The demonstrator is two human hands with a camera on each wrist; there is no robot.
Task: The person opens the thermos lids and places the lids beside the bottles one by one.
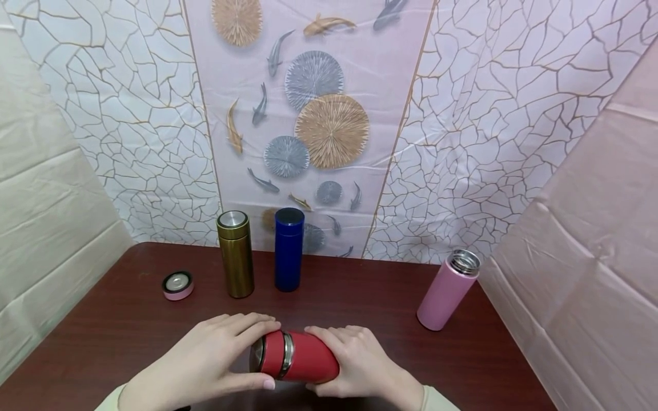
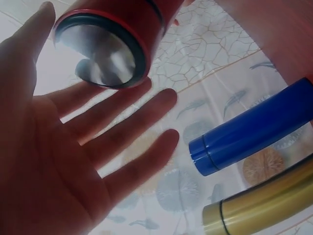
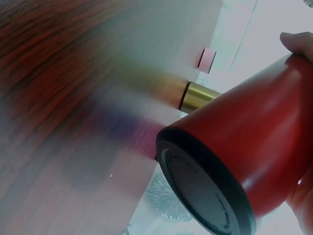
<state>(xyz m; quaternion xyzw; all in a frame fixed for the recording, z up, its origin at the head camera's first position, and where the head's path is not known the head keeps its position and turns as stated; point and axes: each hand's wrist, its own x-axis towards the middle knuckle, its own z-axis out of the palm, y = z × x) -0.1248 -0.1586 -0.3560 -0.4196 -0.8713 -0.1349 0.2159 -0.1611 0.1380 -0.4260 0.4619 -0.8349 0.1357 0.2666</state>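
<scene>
A red thermos flask (image 1: 311, 358) lies nearly sideways in front of me, its capped end to the left. My right hand (image 1: 361, 361) grips its body from the right; the dark base (image 3: 205, 186) shows in the right wrist view. A silver band runs between the body and the red lid (image 1: 272, 353). Around that lid end my left hand (image 1: 205, 355) spreads with thumb and fingers apart. In the left wrist view its fingers (image 2: 132, 132) are extended and loose beside the lid's shiny silver top (image 2: 105, 56), not curled round it.
Behind the hands stand a gold flask (image 1: 237, 260) and a blue flask (image 1: 289, 251), both capped. A pink lid (image 1: 177, 286) lies upside down at the left of the dark red table (image 1: 360, 294). To the right stands an uncapped pink flask (image 1: 444, 294). Patterned cloth (image 1: 452, 131) encloses the table.
</scene>
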